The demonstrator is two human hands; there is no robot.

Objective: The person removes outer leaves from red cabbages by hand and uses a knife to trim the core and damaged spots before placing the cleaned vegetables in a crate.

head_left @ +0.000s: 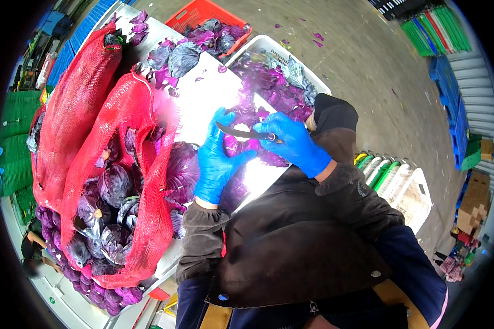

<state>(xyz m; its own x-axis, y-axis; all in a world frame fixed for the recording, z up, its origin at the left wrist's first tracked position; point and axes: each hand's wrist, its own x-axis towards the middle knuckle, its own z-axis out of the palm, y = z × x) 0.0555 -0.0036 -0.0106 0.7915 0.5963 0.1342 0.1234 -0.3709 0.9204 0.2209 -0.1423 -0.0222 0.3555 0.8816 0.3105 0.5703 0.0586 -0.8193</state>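
My left hand (219, 159), in a blue glove, curves its thumb and fingers around a red cabbage (235, 146) on the bright metal table. Glare and the hand hide much of the cabbage's outline. In my right hand (297, 143), also gloved in blue, is a knife (240, 132) with a dark curved blade. Its blade points left, above the cabbage and toward the fingers of my left hand. Loose purple leaves (271, 158) lie beneath and beside my right hand.
An opened red mesh sack (123, 107) spills cabbage heads (115, 185) on the left, beside a full sack (74, 109). Beyond the table stand a white crate (320, 83) of purple leaves and a red crate (189, 12). Another white crate (417, 203) is at right.
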